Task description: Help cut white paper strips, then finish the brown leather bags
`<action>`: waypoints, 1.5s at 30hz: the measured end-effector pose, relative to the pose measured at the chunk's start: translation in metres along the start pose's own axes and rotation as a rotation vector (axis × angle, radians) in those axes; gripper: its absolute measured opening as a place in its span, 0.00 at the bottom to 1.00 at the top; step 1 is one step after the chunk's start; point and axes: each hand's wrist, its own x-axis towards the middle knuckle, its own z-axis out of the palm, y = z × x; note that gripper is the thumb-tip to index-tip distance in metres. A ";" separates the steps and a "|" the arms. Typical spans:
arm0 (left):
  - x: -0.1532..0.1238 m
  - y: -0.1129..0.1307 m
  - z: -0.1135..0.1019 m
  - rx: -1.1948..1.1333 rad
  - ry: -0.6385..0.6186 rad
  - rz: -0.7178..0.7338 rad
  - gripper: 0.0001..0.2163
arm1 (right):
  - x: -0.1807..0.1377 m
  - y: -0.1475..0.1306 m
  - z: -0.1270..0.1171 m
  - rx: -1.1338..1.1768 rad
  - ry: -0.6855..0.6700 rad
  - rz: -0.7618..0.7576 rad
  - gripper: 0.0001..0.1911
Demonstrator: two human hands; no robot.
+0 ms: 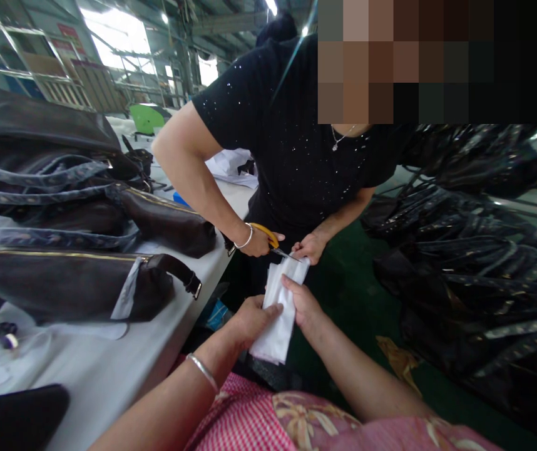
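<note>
Both my hands grip a folded stack of white sheets [278,318] held over my lap. My left hand [251,318] clasps its left edge, thumb on top. My right hand [304,305] pinches its right edge near the top. A person in a black top stands facing me. That person's one hand holds yellow-handled scissors [271,240] with the blades at the top of the white stack, and the other hand [310,247] grips the stack's top corner.
A white table [109,369] on my left carries several dark brown bags [76,285] with straps and gold zips. A heap of black bags [475,263] fills the right side. Green floor lies between. Racks stand far behind.
</note>
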 end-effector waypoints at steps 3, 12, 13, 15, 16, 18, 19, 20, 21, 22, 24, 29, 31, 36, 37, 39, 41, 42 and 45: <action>0.001 0.001 0.002 0.002 -0.001 0.001 0.19 | 0.001 -0.001 -0.001 0.016 0.012 -0.005 0.19; 0.003 0.004 0.007 -0.002 -0.002 -0.044 0.19 | 0.003 0.001 -0.006 0.073 0.047 -0.007 0.18; 0.001 0.004 0.007 -0.020 -0.008 -0.048 0.18 | 0.003 0.002 -0.007 0.079 0.050 -0.001 0.18; -0.002 0.003 0.008 -0.060 -0.022 -0.060 0.17 | 0.002 0.006 -0.008 0.110 0.045 0.028 0.18; -0.003 0.002 0.008 -0.073 -0.024 -0.069 0.17 | 0.002 0.008 -0.008 0.134 0.037 0.051 0.17; -0.006 0.000 0.007 -0.075 -0.012 -0.084 0.16 | 0.002 0.013 -0.008 0.189 0.016 0.097 0.17; -0.007 -0.001 0.006 -0.069 -0.004 -0.087 0.16 | 0.001 0.015 -0.007 0.210 0.006 0.115 0.16; -0.008 -0.002 0.005 -0.062 0.001 -0.087 0.16 | 0.001 0.017 -0.007 0.218 -0.001 0.127 0.16; -0.009 -0.003 0.004 -0.059 0.003 -0.084 0.16 | 0.001 0.019 -0.006 0.220 -0.002 0.135 0.16; -0.010 -0.004 0.003 -0.058 0.001 -0.080 0.16 | 0.000 0.020 -0.006 0.216 -0.002 0.141 0.15; -0.011 -0.005 0.002 -0.049 0.000 -0.075 0.16 | 0.000 0.022 -0.006 0.207 -0.001 0.151 0.15; -0.012 -0.001 0.003 -0.040 0.008 -0.069 0.15 | -0.002 0.015 -0.004 0.201 -0.009 0.157 0.14; -0.011 0.001 0.004 -0.041 0.003 -0.059 0.14 | -0.001 0.012 -0.003 0.206 -0.018 0.152 0.13; -0.007 0.004 0.007 -0.061 -0.017 -0.044 0.15 | 0.002 0.009 -0.005 0.257 0.017 0.145 0.12; -0.007 0.005 0.008 -0.063 -0.019 -0.040 0.15 | 0.003 0.009 -0.006 0.266 0.026 0.141 0.12; -0.007 0.007 0.010 -0.062 -0.016 -0.040 0.14 | 0.004 0.010 -0.009 0.276 0.037 0.130 0.12; -0.007 0.009 0.013 -0.057 -0.013 -0.052 0.13 | 0.005 0.010 -0.011 0.266 0.040 0.120 0.12; -0.007 0.011 0.014 -0.057 -0.014 -0.058 0.13 | 0.005 0.009 -0.012 0.256 0.038 0.116 0.12; -0.008 0.013 0.014 -0.052 -0.008 -0.051 0.12 | 0.005 0.008 -0.012 0.234 0.031 0.111 0.13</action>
